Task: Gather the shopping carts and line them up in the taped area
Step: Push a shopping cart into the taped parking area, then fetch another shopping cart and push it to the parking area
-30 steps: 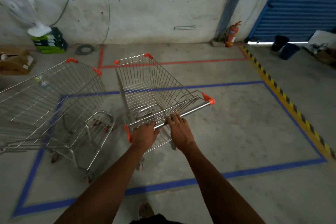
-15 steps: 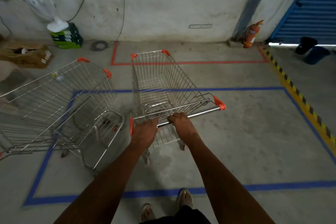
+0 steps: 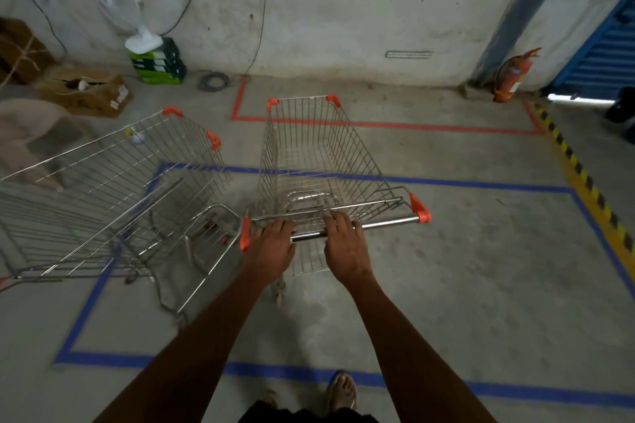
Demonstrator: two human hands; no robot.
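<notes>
A steel wire shopping cart (image 3: pixel 309 161) with orange corner caps stands straight ahead of me, its front reaching past the far blue line. My left hand (image 3: pixel 271 247) and my right hand (image 3: pixel 345 244) both grip its chrome handle bar (image 3: pixel 385 222), left of the bar's middle. A second cart (image 3: pixel 103 196) stands to the left, angled, crossing the left blue line. The blue tape rectangle (image 3: pixel 481 184) marks the floor around both carts; my feet are at its near line.
A red tape outline (image 3: pixel 412 125) lies beyond the blue one near the wall. A fire extinguisher (image 3: pixel 512 79) stands at the back right, by a yellow-black hazard stripe (image 3: pixel 584 178). A fan (image 3: pixel 127 10), green boxes (image 3: pixel 159 62) and cardboard boxes (image 3: pixel 86 93) sit at the back left.
I have stepped forward with the cart. It has rolled deeper into the blue rectangle and turned to point straighter at the wall. Both hands keep their hold on the handle.
</notes>
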